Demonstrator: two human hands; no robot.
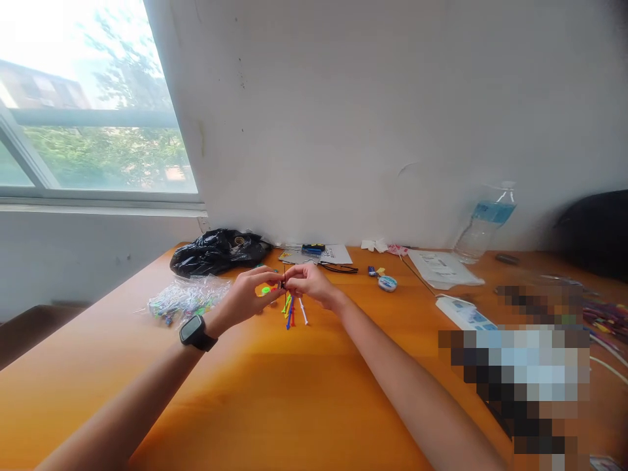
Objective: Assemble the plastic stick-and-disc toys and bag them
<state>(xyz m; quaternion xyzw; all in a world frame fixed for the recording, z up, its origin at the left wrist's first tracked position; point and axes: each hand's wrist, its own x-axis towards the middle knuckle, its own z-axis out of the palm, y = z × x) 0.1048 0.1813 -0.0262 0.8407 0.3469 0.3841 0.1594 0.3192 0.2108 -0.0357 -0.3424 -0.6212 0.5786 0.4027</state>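
My left hand (248, 294) and my right hand (310, 282) meet above the orange table (275, 392), fingers pinched together on a thin black cable tie (284, 288) that stands upright between them. Below the hands lie a few loose coloured ties (293, 313) in yellow, blue, red and white. A small green piece (265, 290) shows just under my left fingertips. A black watch (196, 332) sits on my left wrist.
A clear bag of coloured ties (189, 297) lies left of my hands, a black plastic bag (218, 252) behind it. Papers (444, 267), a water bottle (483, 222), a small round blue item (387, 282) and a dark bag (596, 232) stand along the wall. A blurred area covers the right.
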